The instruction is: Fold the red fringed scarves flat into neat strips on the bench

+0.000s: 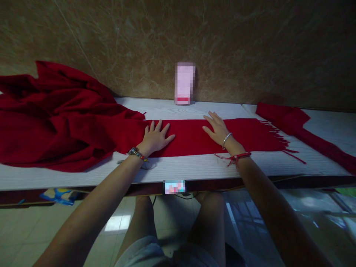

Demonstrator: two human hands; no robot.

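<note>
A red fringed scarf (189, 139) lies flat in a long strip across the white table, its tassels spreading at the right end. My left hand (156, 139) rests palm down on the strip with fingers spread, beside the bunched part. Farther right, my right hand (217, 129) also lies on the strip, fingers stretched and apart. To the left, a large loose heap of red cloth (55, 122) runs into the strip; whether it is all one piece I cannot tell.
Another red cloth (294, 120) lies at the table's right. A blurred pink upright object (184, 83) stands against the brown marbled wall (125, 48). A small blurred screen (174, 187) sits at the front edge of the white table (183, 167). A blue and yellow packet (59, 195) is below left.
</note>
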